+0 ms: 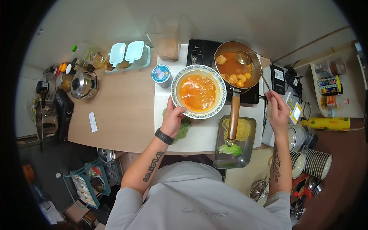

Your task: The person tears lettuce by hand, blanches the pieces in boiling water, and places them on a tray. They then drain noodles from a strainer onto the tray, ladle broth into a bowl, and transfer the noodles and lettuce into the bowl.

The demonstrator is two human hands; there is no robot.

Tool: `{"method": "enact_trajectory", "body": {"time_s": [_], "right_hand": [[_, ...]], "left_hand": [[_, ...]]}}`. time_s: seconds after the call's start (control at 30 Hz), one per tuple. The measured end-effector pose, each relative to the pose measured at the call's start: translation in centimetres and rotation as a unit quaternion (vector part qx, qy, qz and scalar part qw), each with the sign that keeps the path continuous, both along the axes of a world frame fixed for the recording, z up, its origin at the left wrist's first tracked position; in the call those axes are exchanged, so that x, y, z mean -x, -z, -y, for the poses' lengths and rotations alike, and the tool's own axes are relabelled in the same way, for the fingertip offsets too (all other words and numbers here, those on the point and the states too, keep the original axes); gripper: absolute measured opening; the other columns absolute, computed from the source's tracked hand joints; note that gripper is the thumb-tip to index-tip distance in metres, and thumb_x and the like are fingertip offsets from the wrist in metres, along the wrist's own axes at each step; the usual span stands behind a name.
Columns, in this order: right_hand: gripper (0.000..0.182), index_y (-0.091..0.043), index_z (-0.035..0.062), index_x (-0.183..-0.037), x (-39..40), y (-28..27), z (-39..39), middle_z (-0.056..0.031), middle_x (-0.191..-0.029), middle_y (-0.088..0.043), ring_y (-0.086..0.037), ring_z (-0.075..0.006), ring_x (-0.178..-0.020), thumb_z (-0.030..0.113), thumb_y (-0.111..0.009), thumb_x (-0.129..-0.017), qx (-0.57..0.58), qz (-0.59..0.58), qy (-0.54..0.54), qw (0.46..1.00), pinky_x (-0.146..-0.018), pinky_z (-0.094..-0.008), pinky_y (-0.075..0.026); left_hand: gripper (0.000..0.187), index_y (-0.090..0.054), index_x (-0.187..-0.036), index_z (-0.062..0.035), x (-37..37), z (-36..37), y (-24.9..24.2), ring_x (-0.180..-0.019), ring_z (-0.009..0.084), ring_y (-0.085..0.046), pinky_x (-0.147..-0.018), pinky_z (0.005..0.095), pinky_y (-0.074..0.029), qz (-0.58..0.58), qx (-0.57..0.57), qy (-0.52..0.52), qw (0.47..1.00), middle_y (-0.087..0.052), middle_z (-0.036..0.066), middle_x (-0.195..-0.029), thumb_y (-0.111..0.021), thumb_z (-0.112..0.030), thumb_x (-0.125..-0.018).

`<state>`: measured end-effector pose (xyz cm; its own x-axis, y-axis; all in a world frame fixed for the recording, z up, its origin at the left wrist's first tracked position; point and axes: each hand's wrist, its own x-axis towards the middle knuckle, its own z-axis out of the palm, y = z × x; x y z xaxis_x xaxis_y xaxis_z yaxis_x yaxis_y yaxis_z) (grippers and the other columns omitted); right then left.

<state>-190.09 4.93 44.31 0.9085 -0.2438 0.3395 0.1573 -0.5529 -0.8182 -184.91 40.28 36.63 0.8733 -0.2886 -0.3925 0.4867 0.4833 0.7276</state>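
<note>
My left hand (175, 115) is closed on the near-left rim of a patterned bowl (176, 76), which holds orange soup (197, 92). Just right of the bowl, a saucepan (251, 46) with a wooden handle (235, 111) sits on the black induction cooker (199, 48). Orange broth and several round pieces (238, 78) are in it. With closed fingers, my right hand (279, 109) grips the thin handle of a ladle (243, 58), whose bowl rests in the broth. Under the pan's handle lies a metal tray (247, 157) of yellow noodles (243, 130) and lettuce (230, 149).
Behind the bowl stand a blue-lidded tub (161, 74) and a clear container (165, 38). Pale blue lidded boxes (134, 51), jars and a kettle (82, 85) line the back left. Leafy greens (184, 128) lie by my left wrist. Stacked bowls (318, 163) are low right.
</note>
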Motion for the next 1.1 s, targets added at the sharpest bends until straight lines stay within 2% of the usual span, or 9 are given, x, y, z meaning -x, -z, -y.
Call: {"method": "enact_trajectory", "body": {"time_s": [0.07, 0.1, 0.13, 0.2, 0.23, 0.3, 0.53, 0.6, 1.1], "right_hand": [[0.021, -0.062, -0.0078, -0.110, -1.1, 0.5, -0.4, -0.0135, -0.099, -0.067, -0.067, -0.0195, -0.092, 0.003, -0.050, -0.097, 0.113, -0.017, 0.043, 0.993, -0.082, -0.0285, -0.054], [0.022, -0.062, -0.0079, -0.110, -1.4, 0.9, -0.4, -0.0132, -0.096, -0.068, -0.068, -0.0181, -0.089, 0.006, -0.050, -0.098, 0.114, -0.018, 0.047, 0.992, -0.081, -0.0276, -0.054], [0.022, -0.062, -0.0079, -0.110, -1.4, 1.3, -0.5, -0.0132, -0.096, -0.068, -0.068, -0.0181, -0.089, 0.006, -0.050, -0.098, 0.115, -0.018, 0.048, 0.992, -0.081, -0.0276, -0.054], [0.024, -0.061, -0.0094, -0.110, -1.5, 1.7, -0.7, -0.0153, -0.095, -0.069, -0.069, -0.0198, -0.087, 0.009, -0.049, -0.100, -0.038, -0.052, 0.056, 0.996, -0.079, -0.0285, -0.055], [0.024, -0.061, -0.0094, -0.110, -1.5, 1.6, -0.9, -0.0153, -0.095, -0.069, -0.069, -0.0198, -0.087, 0.009, -0.049, -0.100, -0.037, -0.051, 0.056, 0.996, -0.079, -0.0285, -0.055], [0.027, -0.061, -0.0103, -0.108, -1.3, 1.2, -1.6, -0.0179, -0.094, -0.069, -0.070, -0.0223, -0.085, 0.012, -0.047, -0.101, -0.153, -0.073, 0.040, 0.985, -0.078, -0.0297, -0.056], [0.030, -0.060, -0.0092, -0.107, -2.0, 0.0, -1.3, -0.0198, -0.093, -0.068, -0.071, -0.0243, -0.084, 0.017, -0.045, -0.102, -0.259, -0.114, 0.026, 0.959, -0.076, -0.0304, -0.057], [0.031, -0.060, -0.0088, -0.107, -2.0, -0.3, -0.9, -0.0199, -0.092, -0.068, -0.071, -0.0249, -0.084, 0.018, -0.045, -0.102, -0.287, -0.113, 0.017, 0.951, -0.075, -0.0302, -0.057], [0.028, -0.059, -0.0078, -0.110, 1.6, -6.3, -1.4, -0.0198, -0.095, -0.068, -0.070, -0.0279, -0.087, 0.015, -0.046, -0.101, -0.234, -0.094, -0.030, 0.967, -0.080, -0.0348, -0.056]], "left_hand": [[0.059, -0.035, -0.140, -0.0131, 0.1, 0.1, -0.4, -0.102, 0.0122, -0.056, -0.084, 0.0294, -0.048, -0.003, -0.001, -0.010, 1.000, -0.054, 0.004, -0.122, -0.051, -0.001, -0.085], [0.063, -0.032, -0.144, -0.0143, 0.0, -0.2, -0.1, -0.117, 0.0173, -0.053, -0.097, 0.0370, -0.046, -0.005, -0.015, 0.012, 1.000, -0.051, 0.005, -0.132, -0.048, 0.000, -0.085], [0.063, -0.032, -0.144, -0.0143, 0.0, -0.3, 0.0, -0.117, 0.0173, -0.053, -0.097, 0.0370, -0.046, -0.004, -0.014, 0.013, 1.000, -0.051, 0.005, -0.132, -0.048, 0.000, -0.085], [0.062, -0.032, -0.143, -0.0140, -0.1, -0.3, 0.2, -0.117, 0.0172, -0.054, -0.097, 0.0370, -0.046, 0.002, -0.013, 0.015, 1.000, -0.051, 0.005, -0.132, -0.048, 0.000, -0.085], [0.062, -0.032, -0.143, -0.0140, -0.1, -0.3, 0.2, -0.117, 0.0172, -0.054, -0.097, 0.0370, -0.046, 0.002, -0.013, 0.015, 1.000, -0.051, 0.005, -0.132, -0.048, 0.000, -0.085], [0.062, -0.032, -0.144, -0.0139, 0.0, -0.4, 0.3, -0.116, 0.0171, -0.054, -0.096, 0.0370, -0.046, 0.006, -0.010, 0.016, 1.000, -0.051, 0.005, -0.132, -0.047, 0.000, -0.085], [0.061, -0.032, -0.143, -0.0139, 0.0, -0.3, 0.2, -0.115, 0.0169, -0.055, -0.096, 0.0371, -0.046, 0.003, -0.015, 0.016, 1.000, -0.051, 0.005, -0.132, -0.047, -0.001, -0.085], [0.058, -0.035, -0.140, -0.0123, 0.1, -0.2, 0.0, -0.102, 0.0125, -0.057, -0.082, 0.0293, -0.049, 0.003, 0.001, -0.002, 1.000, -0.054, 0.005, -0.122, -0.051, -0.001, -0.085], [0.059, -0.035, -0.141, -0.0129, 0.2, 0.1, -0.3, -0.099, 0.0115, -0.057, -0.080, 0.0278, -0.048, 0.003, 0.011, -0.013, 1.000, -0.055, 0.004, -0.119, -0.052, -0.002, -0.085]]}}
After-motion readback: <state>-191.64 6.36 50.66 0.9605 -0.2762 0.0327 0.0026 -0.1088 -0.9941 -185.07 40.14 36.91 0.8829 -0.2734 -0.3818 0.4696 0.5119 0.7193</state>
